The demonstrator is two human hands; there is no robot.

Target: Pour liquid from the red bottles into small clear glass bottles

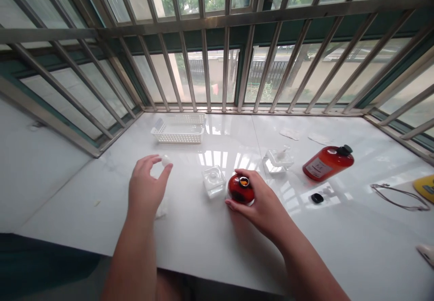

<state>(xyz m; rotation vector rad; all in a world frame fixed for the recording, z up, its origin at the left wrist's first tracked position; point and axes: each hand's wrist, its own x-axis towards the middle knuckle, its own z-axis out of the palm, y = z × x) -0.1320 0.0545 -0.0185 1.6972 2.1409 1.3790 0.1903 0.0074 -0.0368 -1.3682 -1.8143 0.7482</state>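
My left hand pinches a small white cotton-like ball between its fingertips and thumb. A crumpled white tissue lies just below that hand. My right hand grips a round red-amber glass bottle from above, and the bottle's dark neck stands open. Between my hands sits a square clear glass dish. A second glass dish stands beyond my right hand. Farther right, a red-amber plastic bottle lies on its side, with a small black cap near it.
A white plastic basket stands at the back of the white stone counter, against barred windows. Pale scraps lie at the back right. A thin wire loop and a yellow object lie at the right.
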